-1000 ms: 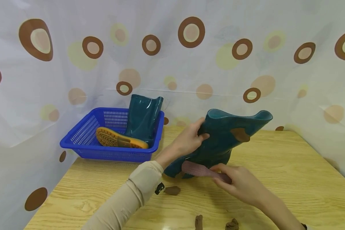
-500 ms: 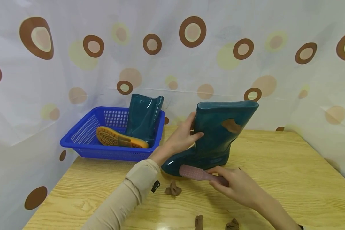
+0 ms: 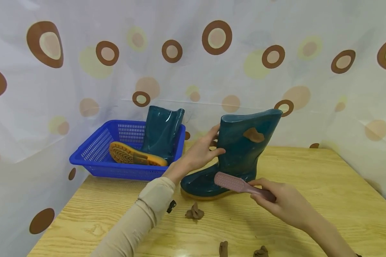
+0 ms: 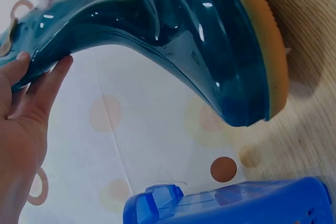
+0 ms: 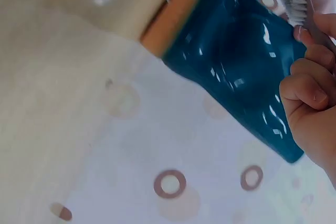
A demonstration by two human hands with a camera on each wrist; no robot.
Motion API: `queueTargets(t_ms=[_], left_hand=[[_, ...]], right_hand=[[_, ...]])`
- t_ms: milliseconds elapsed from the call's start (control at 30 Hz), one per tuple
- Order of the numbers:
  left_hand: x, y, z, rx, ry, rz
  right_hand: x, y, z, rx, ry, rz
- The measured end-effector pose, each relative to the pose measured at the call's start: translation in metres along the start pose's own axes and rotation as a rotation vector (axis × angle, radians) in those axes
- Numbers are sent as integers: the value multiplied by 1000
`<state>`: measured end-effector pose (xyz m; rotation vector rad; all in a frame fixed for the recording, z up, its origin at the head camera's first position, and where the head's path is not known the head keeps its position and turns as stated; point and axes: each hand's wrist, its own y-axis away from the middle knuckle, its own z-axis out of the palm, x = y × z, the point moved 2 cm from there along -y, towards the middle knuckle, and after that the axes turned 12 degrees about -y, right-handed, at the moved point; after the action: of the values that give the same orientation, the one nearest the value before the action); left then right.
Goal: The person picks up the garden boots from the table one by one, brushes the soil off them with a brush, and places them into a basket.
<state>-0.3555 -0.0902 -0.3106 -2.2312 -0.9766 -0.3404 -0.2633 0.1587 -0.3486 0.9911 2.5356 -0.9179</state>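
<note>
A glossy dark-teal rubber boot (image 3: 236, 157) stands on its orange sole, toe to the left. On the upper shaft sticks a brown clay-like patch (image 3: 254, 135). My left hand (image 3: 197, 153) grips the front of the shaft, thumb on the near side and fingers round the back. My right hand (image 3: 286, 203) holds the handle of a pinkish-purple brush (image 3: 231, 182), whose head overlaps the boot's foot in the head view. White bristles (image 5: 294, 2) show in the right wrist view; whether they touch the boot cannot be told.
A blue plastic basket (image 3: 115, 173) at the back left holds another teal boot (image 3: 161, 132) and an orange-soled one (image 3: 136, 155) lying down. Brown lumps (image 3: 194, 212) lie on the wooden table (image 3: 325, 185) in front. A patterned curtain (image 3: 193, 71) hangs behind.
The boot has come from tilted to upright on the table, its opening shifting left. A brown lump near the toe has changed shape. My right hand has raised the brush slightly and moved right.
</note>
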Motion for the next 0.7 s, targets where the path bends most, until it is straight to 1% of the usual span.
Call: queueTargets(t_ms=[100, 200, 367, 467, 567, 700], left_hand=[[1, -3, 0, 11, 17, 17], [1, -5, 2, 8, 40, 24], [-3, -3, 5, 0, 111, 25], [-5, -1, 5, 8, 160, 20], [-7, 0, 4, 11, 198, 21], [-8, -2, 3, 19, 195, 17]], right_hand=[[0, -1, -16, 66, 28, -45], [0, -1, -33, 136, 46, -81], [3, 3, -55, 272, 60, -130], [5, 5, -62, 344, 64, -150], [6, 5, -67, 386, 80, -188], [6, 2, -73, 433, 62, -259]])
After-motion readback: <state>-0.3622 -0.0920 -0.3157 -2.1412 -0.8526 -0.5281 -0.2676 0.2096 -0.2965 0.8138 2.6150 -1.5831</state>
